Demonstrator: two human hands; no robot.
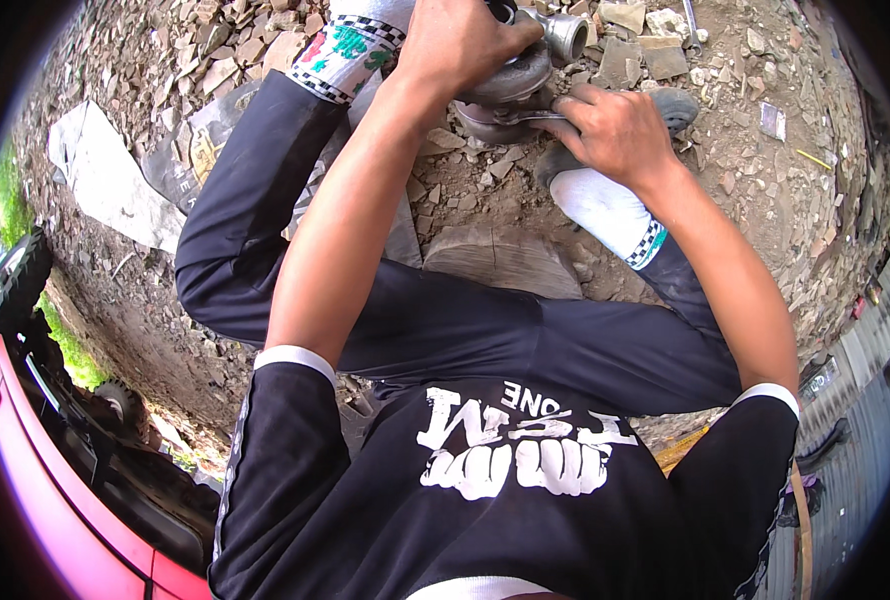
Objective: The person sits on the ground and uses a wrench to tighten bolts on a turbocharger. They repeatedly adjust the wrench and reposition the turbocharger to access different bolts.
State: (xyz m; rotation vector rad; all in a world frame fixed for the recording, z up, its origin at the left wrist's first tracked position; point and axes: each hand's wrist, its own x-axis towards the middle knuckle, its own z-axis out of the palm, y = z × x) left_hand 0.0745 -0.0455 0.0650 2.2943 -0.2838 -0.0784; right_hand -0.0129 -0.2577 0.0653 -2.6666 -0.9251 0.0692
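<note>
At the top of the head view stands a dirty metal turbocharger with rounded housings and a short, open pipe stub. My left hand grips it from above on its left side, and the fingertips run partly out of the picture. On its right, my right hand is closed round a slim metal wrench. The wrench's far end reaches in against the lower housing, where the exact contact is hidden.
Broken stone and dirt surround my feet. A wood stump lies between my legs. Sheeting is spread at left, and another metal tool lies at top right. A red vehicle panel stands lower left, corrugated metal right.
</note>
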